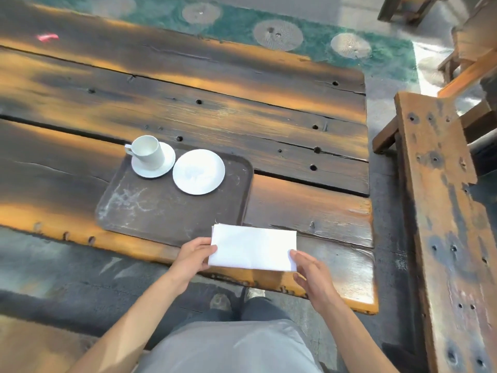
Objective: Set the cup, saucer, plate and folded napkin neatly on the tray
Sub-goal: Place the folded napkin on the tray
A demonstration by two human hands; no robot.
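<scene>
A white folded napkin (254,247) is held flat just above the table's near edge, overlapping the brown tray's (150,211) front right corner. My left hand (195,255) pinches the napkin's left end and my right hand (309,273) grips its right end. On the tray's far side a white cup (148,152) stands upright on its saucer (166,164), handle to the left. A white plate (198,171) lies right beside the saucer, on the tray's back right part.
The tray rests on a dark, orange-streaked plank table (295,125). A wooden bench (441,211) runs along the table's right side, with more wooden furniture behind it. A small pink scrap (47,37) lies at the table's far left. My feet show below the table edge.
</scene>
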